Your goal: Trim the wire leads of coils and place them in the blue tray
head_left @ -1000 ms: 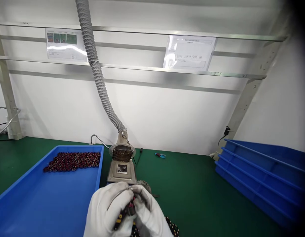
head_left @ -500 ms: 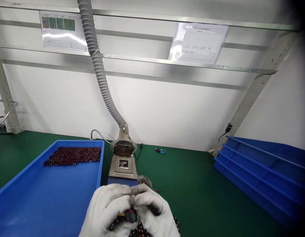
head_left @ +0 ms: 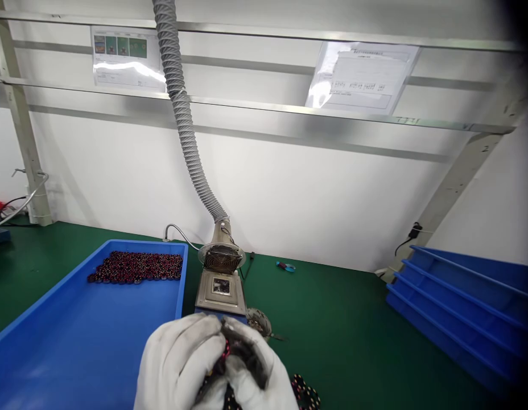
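Note:
Both my hands wear white gloves and meet low in the middle of the head view. My left hand (head_left: 174, 359) has its fingers curled round a small dark part with red on it (head_left: 225, 348), mostly hidden by the gloves. My right hand (head_left: 268, 364), its fingertips stained dark, closes on the same part from the other side. Below and right of the hands lie several dark round parts with pale dots (head_left: 304, 393). More such small parts with dark red (head_left: 138, 267) lie close together at the far end of a blue tray (head_left: 184, 279) on the left.
A metal-topped device (head_left: 221, 296) stands beyond my hands, under a fume hood with a grey hose (head_left: 191, 148). Beside it sits a round dish (head_left: 259, 323). A small blue-handled tool (head_left: 285, 266) lies farther back. Stacked blue trays (head_left: 460, 307) stand right on the green tabletop (head_left: 341, 319).
The view has shifted slightly left, so things appear farther right. My fingers have turned around the part; my right fingers now wrap closer over it, and its red side shows between the hands.

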`<state>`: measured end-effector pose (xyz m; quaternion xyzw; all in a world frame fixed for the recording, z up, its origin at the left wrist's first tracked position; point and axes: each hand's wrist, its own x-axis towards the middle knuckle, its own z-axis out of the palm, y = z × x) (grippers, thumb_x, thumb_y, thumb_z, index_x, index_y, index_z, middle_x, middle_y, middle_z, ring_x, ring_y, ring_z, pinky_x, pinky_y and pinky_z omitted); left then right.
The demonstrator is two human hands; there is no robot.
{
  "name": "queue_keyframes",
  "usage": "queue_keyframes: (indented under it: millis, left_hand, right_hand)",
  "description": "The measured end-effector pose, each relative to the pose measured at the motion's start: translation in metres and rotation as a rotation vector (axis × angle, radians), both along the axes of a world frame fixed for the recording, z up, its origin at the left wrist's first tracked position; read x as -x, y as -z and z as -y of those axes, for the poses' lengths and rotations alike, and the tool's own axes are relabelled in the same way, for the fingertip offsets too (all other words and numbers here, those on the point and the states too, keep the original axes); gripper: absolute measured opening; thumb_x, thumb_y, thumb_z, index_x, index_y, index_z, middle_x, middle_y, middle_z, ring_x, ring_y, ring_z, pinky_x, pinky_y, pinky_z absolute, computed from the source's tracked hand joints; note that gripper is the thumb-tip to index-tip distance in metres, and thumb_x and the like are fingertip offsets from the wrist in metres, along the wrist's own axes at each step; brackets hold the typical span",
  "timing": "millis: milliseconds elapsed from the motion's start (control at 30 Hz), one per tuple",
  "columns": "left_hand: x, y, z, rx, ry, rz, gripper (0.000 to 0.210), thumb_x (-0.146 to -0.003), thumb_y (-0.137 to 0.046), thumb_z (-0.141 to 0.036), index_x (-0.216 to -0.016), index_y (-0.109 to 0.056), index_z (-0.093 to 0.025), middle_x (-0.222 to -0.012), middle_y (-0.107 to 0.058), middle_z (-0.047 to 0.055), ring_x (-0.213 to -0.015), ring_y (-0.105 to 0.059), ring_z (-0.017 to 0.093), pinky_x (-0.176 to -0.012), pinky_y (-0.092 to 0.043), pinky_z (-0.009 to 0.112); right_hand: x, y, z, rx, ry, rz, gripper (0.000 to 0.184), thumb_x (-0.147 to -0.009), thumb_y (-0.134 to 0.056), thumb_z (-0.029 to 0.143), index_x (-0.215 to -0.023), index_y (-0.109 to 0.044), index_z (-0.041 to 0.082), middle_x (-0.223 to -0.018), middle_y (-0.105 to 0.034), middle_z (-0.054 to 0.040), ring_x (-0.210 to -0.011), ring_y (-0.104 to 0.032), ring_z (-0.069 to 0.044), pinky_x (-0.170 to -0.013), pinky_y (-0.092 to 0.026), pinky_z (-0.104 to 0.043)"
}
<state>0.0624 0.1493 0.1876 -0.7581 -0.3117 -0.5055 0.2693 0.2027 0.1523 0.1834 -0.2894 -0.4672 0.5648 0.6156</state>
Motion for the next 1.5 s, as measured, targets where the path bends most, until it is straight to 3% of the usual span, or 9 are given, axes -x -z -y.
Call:
queue_keyframes:
  millis: [167,333,600,767,933,1067,1200,1367,1500]
  left_hand:
    - [0.0,0.0,0.002,0.063,-0.037,-0.004,0.02,-0.09,-0.049,-0.028,-0.103,-0.055,-0.014,-0.104,-0.064,0.012,-0.104,-0.055,0.022,-0.083,-0.047,0.036]
    - [-0.002,-0.007,0.003,0.173,0.01,0.011,0.018,-0.089,-0.05,-0.03,-0.102,-0.055,-0.019,-0.099,-0.067,0.006,-0.089,-0.063,0.018,-0.072,-0.054,0.029]
    - [0.008,-0.006,0.0,0.599,0.403,0.277,0.016,-0.089,-0.044,-0.027,-0.09,-0.06,-0.029,-0.095,-0.065,-0.002,-0.1,-0.057,0.016,-0.088,-0.048,0.026]
    - [0.015,0.001,0.002,0.642,0.341,0.597,0.016,-0.088,-0.048,-0.025,-0.097,-0.06,-0.031,-0.109,-0.061,-0.003,-0.106,-0.056,0.015,-0.089,-0.047,0.02]
    - [0.004,-0.006,0.005,0.606,0.246,0.246,0.045,-0.073,-0.067,-0.019,-0.114,-0.052,-0.03,-0.116,-0.059,0.004,-0.108,-0.055,0.021,-0.091,-0.05,0.032]
    - [-0.001,-0.011,0.0,0.455,0.342,0.234,0.023,-0.082,-0.061,-0.027,-0.104,-0.057,-0.025,-0.099,-0.066,0.004,-0.095,-0.06,0.019,-0.085,-0.052,0.032]
    - [0.001,-0.004,-0.005,0.561,0.531,0.41,0.008,-0.083,-0.06,-0.026,-0.09,-0.064,-0.025,-0.091,-0.068,0.003,-0.089,-0.062,0.02,-0.084,-0.051,0.034]
    - [0.003,0.005,-0.005,0.71,0.729,0.937,0.018,-0.079,-0.063,-0.039,-0.071,-0.069,-0.024,-0.077,-0.07,0.001,-0.085,-0.064,0.021,-0.076,-0.054,0.027]
    - [0.008,-0.005,0.0,0.807,0.63,0.936,0.015,-0.074,-0.068,-0.039,-0.083,-0.069,-0.027,-0.096,-0.07,0.001,-0.093,-0.064,0.022,-0.08,-0.053,0.026]
  right_hand:
    - [0.005,0.003,-0.007,0.086,-0.083,-0.042,0.014,-0.073,-0.068,0.031,-0.086,-0.069,0.024,-0.09,-0.071,-0.0038,-0.085,-0.065,-0.02,-0.08,-0.052,-0.035]
    - [-0.004,0.013,-0.016,0.052,-0.103,-0.096,0.023,-0.061,-0.079,0.028,-0.08,-0.069,0.021,-0.08,-0.071,-0.0067,-0.076,-0.066,-0.021,-0.076,-0.052,-0.034]
    - [0.002,0.041,-0.036,0.201,-0.208,-0.289,0.028,-0.045,-0.086,0.029,-0.067,-0.071,0.02,-0.072,-0.072,-0.0043,-0.059,-0.064,-0.015,-0.055,-0.053,-0.024]
    - [-0.002,0.042,-0.036,0.182,-0.342,-0.281,0.027,-0.057,-0.081,0.033,-0.079,-0.07,0.023,-0.081,-0.073,-0.0032,-0.069,-0.067,-0.015,-0.069,-0.054,-0.028]
    - [-0.009,0.035,-0.043,0.122,-0.365,-0.239,0.015,-0.068,-0.073,0.032,-0.079,-0.069,0.022,-0.075,-0.072,-0.0017,-0.076,-0.068,-0.019,-0.068,-0.055,-0.031]
    - [-0.014,0.034,-0.051,0.162,-0.444,-0.176,0.009,-0.07,-0.072,0.029,-0.074,-0.069,0.021,-0.07,-0.072,0.0,-0.072,-0.067,-0.015,-0.069,-0.054,-0.026]
    - [-0.012,0.036,-0.051,0.222,-0.497,-0.184,0.011,-0.066,-0.076,0.029,-0.069,-0.07,0.021,-0.064,-0.071,0.0012,-0.06,-0.065,-0.011,-0.064,-0.053,-0.023]
    - [-0.005,0.033,-0.046,0.208,-0.53,-0.185,0.016,-0.062,-0.079,0.029,-0.071,-0.07,0.019,-0.069,-0.072,-0.0014,-0.064,-0.067,-0.015,-0.064,-0.054,-0.027]
    - [-0.006,0.032,-0.046,0.192,-0.496,-0.188,0.011,-0.07,-0.072,0.029,-0.073,-0.069,0.019,-0.064,-0.071,-0.0014,-0.065,-0.068,-0.017,-0.063,-0.055,-0.031]
